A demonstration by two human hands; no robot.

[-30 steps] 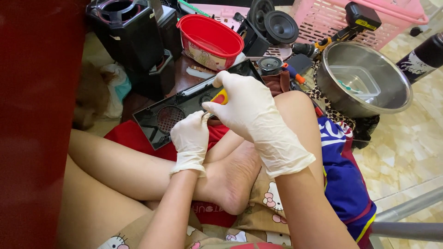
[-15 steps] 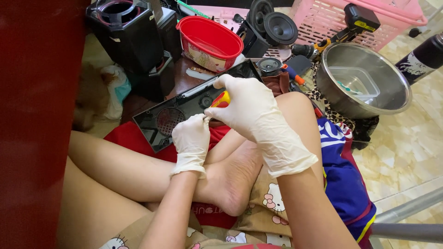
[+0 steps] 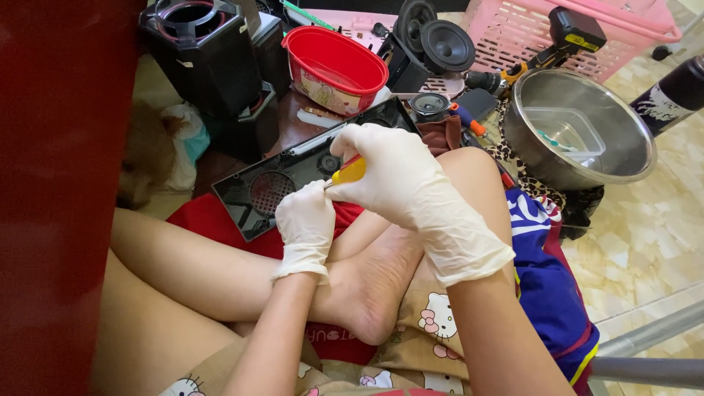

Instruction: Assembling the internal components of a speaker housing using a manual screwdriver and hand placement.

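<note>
Both my hands wear white gloves. My right hand [image 3: 400, 180] is closed around a screwdriver with a yellow and red handle [image 3: 350, 171], its tip hidden behind my left hand. My left hand [image 3: 304, 224] rests against the near edge of a black plastic speaker panel [image 3: 282, 180] with a round mesh grille, which lies across my crossed legs. Its fingers sit by the screwdriver's tip; what they pinch is hidden.
A red oval tub [image 3: 334, 70] stands behind the panel. Black speaker housings [image 3: 213, 62] are at the back left, loose speaker drivers [image 3: 444, 45] behind. A steel bowl [image 3: 579, 132] holding a clear box sits right. A pink basket [image 3: 579, 33] and a cordless drill [image 3: 546, 51] lie beyond.
Both hands stay at the panel with the screwdriver; my right hand has shifted only slightly. The view has barely moved.
</note>
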